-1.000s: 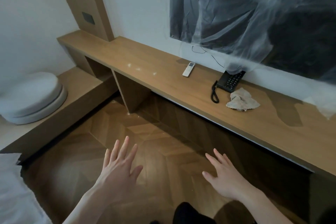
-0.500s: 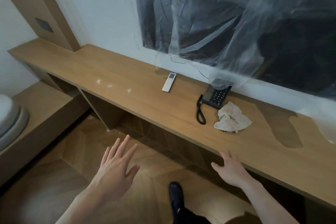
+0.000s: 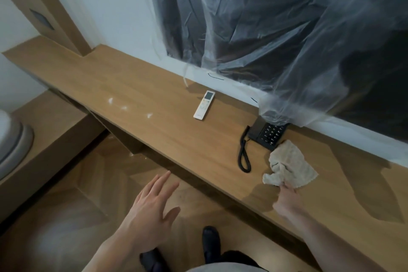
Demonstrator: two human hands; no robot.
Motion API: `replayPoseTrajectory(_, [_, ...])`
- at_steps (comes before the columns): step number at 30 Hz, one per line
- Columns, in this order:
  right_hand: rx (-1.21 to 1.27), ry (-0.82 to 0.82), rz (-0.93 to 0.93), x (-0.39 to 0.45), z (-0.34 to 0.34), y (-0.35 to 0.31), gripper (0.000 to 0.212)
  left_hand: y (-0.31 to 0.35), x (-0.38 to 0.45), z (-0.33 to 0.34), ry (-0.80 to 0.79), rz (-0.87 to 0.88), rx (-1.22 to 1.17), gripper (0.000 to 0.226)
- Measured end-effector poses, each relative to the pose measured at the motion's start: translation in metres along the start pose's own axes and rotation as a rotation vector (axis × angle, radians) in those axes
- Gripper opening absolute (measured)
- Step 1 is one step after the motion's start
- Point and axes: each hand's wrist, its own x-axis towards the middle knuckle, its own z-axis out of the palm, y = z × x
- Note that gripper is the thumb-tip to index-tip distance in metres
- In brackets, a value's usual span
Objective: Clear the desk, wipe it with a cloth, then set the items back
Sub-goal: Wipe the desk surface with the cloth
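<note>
A long wooden desk [image 3: 167, 130] runs along the white wall. On it lie a white remote [image 3: 204, 105], a black telephone [image 3: 266, 133] with a coiled cord, and a crumpled beige cloth [image 3: 289, 164] just right of the phone. My right hand [image 3: 286, 200] reaches over the desk's front edge and its fingertips pinch the near edge of the cloth. My left hand [image 3: 152, 210] hovers with fingers spread above the floor, in front of the desk edge, holding nothing.
A dark screen wrapped in clear plastic sheeting [image 3: 287, 35] hangs on the wall above the phone. Small white specks [image 3: 123, 107] dot the desk left of the remote. A lower wooden step [image 3: 57, 130] with a white round object [image 3: 11, 139] sits at left. My dark shoes [image 3: 210, 243] stand on the parquet floor.
I have stepped closer to the desk. My right hand moved forward from the desk's front edge onto the desk and took hold of the cloth's near edge. My left hand stays open and low.
</note>
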Motion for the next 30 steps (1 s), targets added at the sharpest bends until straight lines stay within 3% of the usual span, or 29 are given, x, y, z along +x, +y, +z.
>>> replayPoseTrajectory(3, [0.151,0.232,-0.183,-0.024,-0.011,-0.008,0.027,-0.012,0.004,0.003,-0.011,0.005,-0.025,0.065])
replayPoseTrajectory(4, [0.196,0.28,-0.239,-0.035,-0.017,-0.015,0.023,-0.013,0.006,0.002,0.004,0.004,-0.044,0.064])
replayPoseTrajectory(6, [0.331,0.264,-0.286,-0.058,-0.031,-0.034,0.026,-0.011,0.012,0.001,0.023,0.002,-0.102,0.061])
replayPoseTrajectory(8, [0.485,0.149,-0.332,-0.086,-0.045,-0.06,0.019,-0.006,0.02,0.0,0.021,0.022,-0.168,0.06])
replayPoseTrajectory(13, [0.711,0.04,-0.557,-0.138,-0.072,-0.14,0.015,0.026,0.04,-0.012,-0.021,0.086,-0.251,0.079])
replayPoseTrajectory(16, [0.836,-0.062,-0.603,-0.149,-0.074,-0.173,0.02,0.035,0.045,-0.022,0.046,0.109,-0.271,0.057])
replayPoseTrajectory(18, [0.834,-0.103,-0.626,-0.152,-0.075,-0.19,0.019,0.026,0.046,-0.027,0.165,0.087,-0.269,0.032])
replayPoseTrajectory(21, [0.734,-0.093,-0.655,-0.15,-0.069,-0.206,0.019,-0.004,0.045,-0.031,0.287,0.035,-0.229,0.025])
replayPoseTrajectory(25, [0.629,-0.05,-0.721,-0.148,-0.055,-0.229,0.025,-0.043,0.044,-0.041,0.236,0.055,-0.106,0.032])
replayPoseTrajectory(30, [0.718,-0.052,-0.653,-0.151,-0.039,-0.264,0.02,-0.079,0.041,-0.064,0.131,0.074,-0.121,0.034])
